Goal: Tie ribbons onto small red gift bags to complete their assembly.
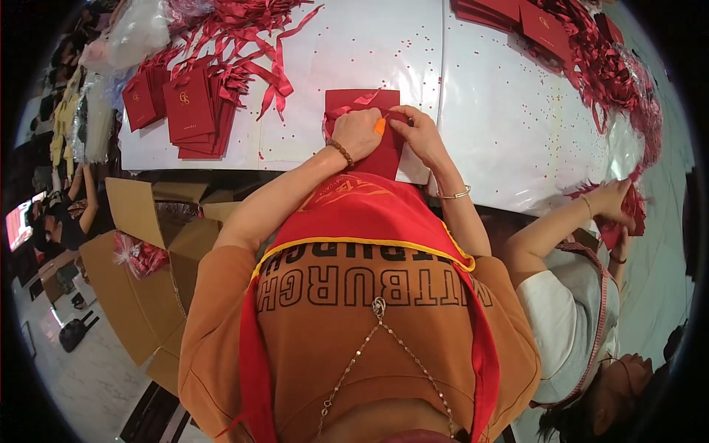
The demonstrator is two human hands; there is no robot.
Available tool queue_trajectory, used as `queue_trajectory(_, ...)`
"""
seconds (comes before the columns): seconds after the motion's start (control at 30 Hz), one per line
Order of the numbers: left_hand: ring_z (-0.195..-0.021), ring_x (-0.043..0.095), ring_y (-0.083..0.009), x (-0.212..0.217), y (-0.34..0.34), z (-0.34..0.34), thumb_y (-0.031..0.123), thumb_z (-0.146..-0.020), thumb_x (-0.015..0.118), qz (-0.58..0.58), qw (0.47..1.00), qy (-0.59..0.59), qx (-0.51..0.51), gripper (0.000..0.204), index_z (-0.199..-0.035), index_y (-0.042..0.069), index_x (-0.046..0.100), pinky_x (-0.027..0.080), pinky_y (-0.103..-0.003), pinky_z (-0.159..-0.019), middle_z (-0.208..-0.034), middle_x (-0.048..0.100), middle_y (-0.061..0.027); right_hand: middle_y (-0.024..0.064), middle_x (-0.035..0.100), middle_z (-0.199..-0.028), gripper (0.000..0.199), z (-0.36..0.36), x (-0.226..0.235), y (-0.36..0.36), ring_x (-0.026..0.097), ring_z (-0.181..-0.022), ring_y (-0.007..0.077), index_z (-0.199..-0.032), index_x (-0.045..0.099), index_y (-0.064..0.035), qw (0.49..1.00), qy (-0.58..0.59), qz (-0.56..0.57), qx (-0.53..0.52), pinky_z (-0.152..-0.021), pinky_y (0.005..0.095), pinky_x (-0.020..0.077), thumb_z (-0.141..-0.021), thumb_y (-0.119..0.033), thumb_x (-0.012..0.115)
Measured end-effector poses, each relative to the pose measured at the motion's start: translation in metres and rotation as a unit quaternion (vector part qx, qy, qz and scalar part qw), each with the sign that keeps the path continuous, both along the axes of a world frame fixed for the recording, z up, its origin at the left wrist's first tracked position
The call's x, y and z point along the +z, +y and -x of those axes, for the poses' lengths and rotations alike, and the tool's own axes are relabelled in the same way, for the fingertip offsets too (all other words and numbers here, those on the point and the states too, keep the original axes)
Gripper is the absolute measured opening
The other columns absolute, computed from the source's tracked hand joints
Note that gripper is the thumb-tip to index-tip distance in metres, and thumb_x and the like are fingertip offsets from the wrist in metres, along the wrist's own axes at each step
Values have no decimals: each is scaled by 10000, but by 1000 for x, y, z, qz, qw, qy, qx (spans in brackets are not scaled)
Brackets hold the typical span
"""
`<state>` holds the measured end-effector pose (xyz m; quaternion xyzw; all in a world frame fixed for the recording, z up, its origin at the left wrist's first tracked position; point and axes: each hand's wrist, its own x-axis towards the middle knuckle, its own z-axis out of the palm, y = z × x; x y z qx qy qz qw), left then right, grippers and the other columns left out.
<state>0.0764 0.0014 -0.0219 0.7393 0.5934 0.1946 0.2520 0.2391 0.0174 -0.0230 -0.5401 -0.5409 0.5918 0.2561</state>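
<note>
A red paper gift bag [385, 156] lies flat at the table's near edge, under both my hands. My left hand [356, 135] is closed over its left part, with a small orange object [379, 126] showing at the fingers; its kind is hard to tell. My right hand [421, 138] pinches at the bag's right side, its thumb and forefinger close to the orange object. What lies between those fingertips is too small to make out. Red ribbon [367, 97] shows on the bag's upper part and beside my left hand.
Stacks of red gift bags [190, 111] with trailing ribbons [279, 74] stand at the left, and more bags [545, 33] lie far right. Red specks dot the white table cover [487, 111]. An open cardboard box [133, 295] stands lower left. A co-worker's hand [611, 203] handles red items at right.
</note>
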Motion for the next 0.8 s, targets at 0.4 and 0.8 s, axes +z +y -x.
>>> queue_trajectory(0.4, -682, 578, -350, -6, 4, -1, 226, -792, 477, 91, 994, -46, 26, 238, -751, 20, 590, 429, -439, -613, -713, 603, -180, 110, 610, -959, 257, 1, -2, -4, 567, -792, 210, -1057, 575, -31, 989, -32, -138, 30, -729, 285, 452, -801, -64, 577)
queue_trajectory(0.8, -661, 589, -282, 11, 3, -1, 242, -790, 528, 31, 999, 38, 7, 226, -757, 25, 582, 432, -389, -596, -702, 612, -138, 127, 615, -935, 232, 2, 3, -7, 585, -771, 243, -1032, 569, -31, 974, -32, -219, 49, -696, 309, 463, -800, -44, 571)
